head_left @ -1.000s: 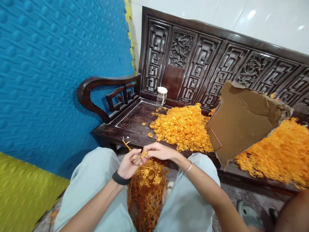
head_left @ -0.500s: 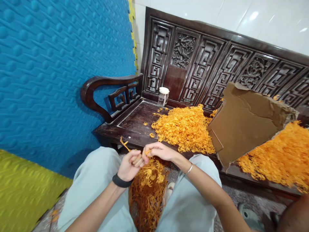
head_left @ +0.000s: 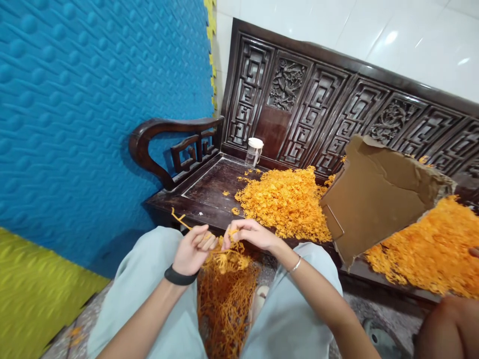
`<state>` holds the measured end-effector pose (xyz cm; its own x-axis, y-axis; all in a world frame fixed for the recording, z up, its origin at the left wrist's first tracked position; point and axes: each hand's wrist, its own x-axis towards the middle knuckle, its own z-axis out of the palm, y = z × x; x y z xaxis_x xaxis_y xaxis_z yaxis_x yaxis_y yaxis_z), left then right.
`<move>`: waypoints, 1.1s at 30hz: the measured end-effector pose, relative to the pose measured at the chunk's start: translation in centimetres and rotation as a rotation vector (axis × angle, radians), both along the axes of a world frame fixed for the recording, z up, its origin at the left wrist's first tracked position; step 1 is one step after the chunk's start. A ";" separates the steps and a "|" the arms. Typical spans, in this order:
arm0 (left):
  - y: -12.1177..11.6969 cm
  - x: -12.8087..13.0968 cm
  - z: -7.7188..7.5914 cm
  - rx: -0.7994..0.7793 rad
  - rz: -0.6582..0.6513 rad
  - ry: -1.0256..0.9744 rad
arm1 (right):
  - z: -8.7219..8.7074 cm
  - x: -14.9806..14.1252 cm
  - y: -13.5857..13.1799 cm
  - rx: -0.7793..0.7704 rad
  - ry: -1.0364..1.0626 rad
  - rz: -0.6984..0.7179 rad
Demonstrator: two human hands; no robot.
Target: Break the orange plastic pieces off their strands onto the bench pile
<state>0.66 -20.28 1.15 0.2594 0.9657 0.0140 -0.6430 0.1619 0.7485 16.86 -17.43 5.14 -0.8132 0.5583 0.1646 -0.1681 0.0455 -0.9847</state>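
Note:
My left hand (head_left: 191, 250), a black band on its wrist, is closed around a thin branched orange plastic stem (head_left: 180, 218) whose forked end sticks out to the upper left. Just to its right, my right hand (head_left: 250, 235) has its fingers curled on small orange plastic pieces (head_left: 233, 233); its fingertips partly hide them. A strand of orange runs low between the two hands. Beneath them, between my knees, lies a heap of tangled orange stems (head_left: 226, 299). A pile of loose, spidery orange pieces (head_left: 286, 202) sits on the dark wooden bench (head_left: 207, 187) in front of me.
A clear bottle with a white lid (head_left: 254, 152) stands at the bench's back. Bent cardboard (head_left: 377, 194) separates the pile from a second orange pile (head_left: 430, 244). Another person's knee (head_left: 441, 329) and fingertips (head_left: 474, 252) show at right. A blue foam mat (head_left: 75, 124) covers the left side.
My left hand has moved left and away from my right hand, carrying the stem with it. The gap between the hands has widened. Another person's knee and fingertips now show more at right.

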 end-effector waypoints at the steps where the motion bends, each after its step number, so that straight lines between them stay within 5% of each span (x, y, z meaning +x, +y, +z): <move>1: -0.1 0.3 -0.1 0.005 -0.038 0.039 | 0.3 0.3 0.2 0.056 -0.022 -0.060; 4: -0.4 1.5 -0.3 0.026 -0.164 0.173 | 1.5 1.8 1.3 0.324 -0.073 -0.381; 10: -0.9 3.6 0.3 0.151 -0.398 0.494 | 3.1 7.8 5.0 0.807 -0.161 -1.244; 15: 0.5 5.6 -0.1 0.239 -0.611 0.612 | 3.4 12.0 6.8 0.901 -0.189 -1.591; 23: 3.4 7.1 -4.1 0.209 -0.821 0.769 | 3.7 14.2 7.3 0.952 -0.250 -1.664; 33: 4.3 9.1 -9.4 -0.117 -0.694 0.734 | 3.5 11.0 9.0 1.079 -0.370 -1.594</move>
<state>9.72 -15.95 -8.29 0.6696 0.5838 -0.4591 0.2326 0.4221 0.8762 27.87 -8.45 8.68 0.1780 0.4949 0.8505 0.8013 0.4288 -0.4172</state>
